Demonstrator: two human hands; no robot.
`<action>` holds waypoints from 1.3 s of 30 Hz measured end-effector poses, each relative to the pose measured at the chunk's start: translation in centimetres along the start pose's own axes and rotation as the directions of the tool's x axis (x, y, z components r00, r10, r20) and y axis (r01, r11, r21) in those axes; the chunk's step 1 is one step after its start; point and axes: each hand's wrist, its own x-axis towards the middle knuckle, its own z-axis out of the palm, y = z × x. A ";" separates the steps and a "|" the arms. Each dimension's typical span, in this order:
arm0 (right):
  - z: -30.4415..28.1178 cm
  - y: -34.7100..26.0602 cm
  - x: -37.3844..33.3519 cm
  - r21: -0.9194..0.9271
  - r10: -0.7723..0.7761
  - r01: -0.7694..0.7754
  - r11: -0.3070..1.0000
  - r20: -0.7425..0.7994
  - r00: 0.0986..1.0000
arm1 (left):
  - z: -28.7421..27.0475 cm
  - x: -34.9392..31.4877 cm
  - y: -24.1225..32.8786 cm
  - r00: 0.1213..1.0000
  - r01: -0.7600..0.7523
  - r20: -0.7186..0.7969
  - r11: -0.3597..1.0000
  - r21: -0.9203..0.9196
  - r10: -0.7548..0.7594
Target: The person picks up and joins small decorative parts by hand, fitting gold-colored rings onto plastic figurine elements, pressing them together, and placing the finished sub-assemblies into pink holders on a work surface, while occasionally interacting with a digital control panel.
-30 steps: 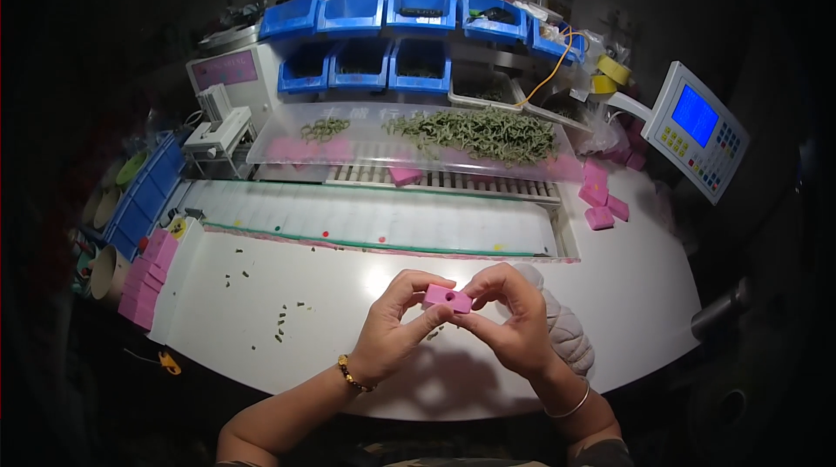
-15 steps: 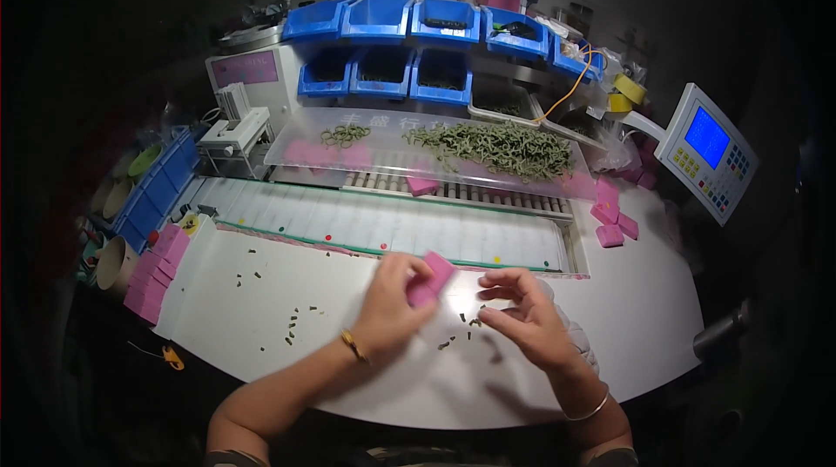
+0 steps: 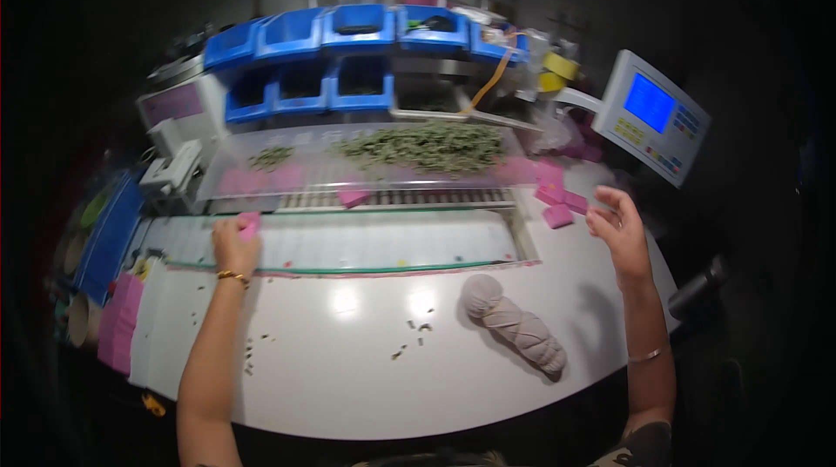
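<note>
At the left end of the white conveyor belt (image 3: 374,242), my left hand (image 3: 232,251) is closed on a small pink box (image 3: 251,225) and holds it over the belt. My right hand (image 3: 620,236) is raised at the right, fingers curved and apart, with nothing in them. Just left of it lie several pink boxes (image 3: 558,216) on the table. Between my arms rests a twisted, pale padded cloth roll (image 3: 515,326). Small dark green dried pieces (image 3: 412,325) are scattered on the white table. A heap of similar green pieces (image 3: 427,145) lies on the clear tray behind the belt.
Blue bins (image 3: 359,27) stand in two rows at the back. A control panel with a blue screen (image 3: 651,114) is at the right. Pink boxes (image 3: 120,315) line the left table edge, near a blue crate (image 3: 111,232). A small pale machine (image 3: 174,167) stands at back left.
My left hand has carried the pink box leftward and away to the belt. My right hand has moved right, toward the loose boxes, uncovering the cloth roll. The view has turned right.
</note>
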 end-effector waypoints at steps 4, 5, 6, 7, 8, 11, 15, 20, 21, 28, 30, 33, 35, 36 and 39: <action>-5.1 2.9 4.0 -0.203 -0.092 0.052 0.978 -0.196 0.976 | -2.9 -3.4 4.9 0.946 -0.205 -0.215 0.960 0.189 0.244; -6.6 4.2 5.2 -0.381 -0.290 0.193 0.904 -0.217 0.932 | -3.1 -4.3 5.8 0.930 -0.302 -0.192 0.949 0.091 0.314; -7.1 4.2 6.3 -0.518 -0.347 0.196 0.832 -0.212 0.913 | -3.7 -5.4 6.2 0.910 -0.379 -0.176 0.925 0.016 0.376; -7.8 4.0 7.1 -0.587 -0.365 0.172 0.791 -0.227 0.903 | -4.0 -6.8 7.1 0.969 -0.211 0.027 0.879 -0.428 0.245; -8.3 4.1 7.9 -0.649 -0.382 0.146 0.746 -0.238 0.893 | -4.2 -8.4 8.5 0.941 0.077 0.275 0.669 -0.739 0.196; -12.5 5.3 10.3 -0.820 -0.437 0.066 0.568 -0.233 0.869 | -7.3 -12.8 13.8 0.450 0.676 0.875 0.573 -0.463 0.176; -13.6 4.1 12.1 -0.891 -0.337 -0.075 0.448 -0.246 0.909 | -7.9 -15.4 15.6 0.114 0.496 0.949 0.810 -0.312 0.295; -15.3 3.8 14.0 -0.870 -0.158 -0.214 0.444 -0.311 0.937 | -7.7 -15.0 15.6 0.154 0.625 0.963 0.733 -0.267 0.220; -15.6 4.1 14.3 -0.882 -0.164 -0.222 0.416 -0.313 0.936 | -7.7 -15.1 15.6 0.157 0.619 0.965 0.741 -0.261 0.209; -15.7 2.8 13.6 -0.924 -0.071 -0.225 0.310 -0.258 0.963 | -7.9 -15.8 15.9 0.221 0.605 0.953 0.737 -0.301 0.207; -16.3 2.8 14.0 -0.940 -0.065 -0.213 0.266 -0.238 0.969 | -7.8 -15.8 15.8 0.229 0.622 0.947 0.715 -0.321 0.227; -16.1 2.6 14.5 -0.955 -0.021 -0.222 0.198 -0.231 0.973 | -7.7 -15.9 15.8 0.243 0.610 0.947 0.726 -0.317 0.210; -15.5 2.0 14.5 -0.956 0.013 -0.244 0.164 -0.246 0.969 | -7.6 -15.9 15.6 0.248 0.612 0.946 0.724 -0.319 0.206; -15.3 1.8 14.5 -0.956 0.023 -0.251 0.152 -0.250 0.968 | -7.6 -15.9 15.6 0.255 0.613 0.945 0.722 -0.320 0.203; -15.6 1.6 14.2 -0.960 0.012 -0.250 0.130 -0.250 0.968 | -7.7 -16.0 15.7 0.273 0.599 0.936 0.722 -0.347 0.223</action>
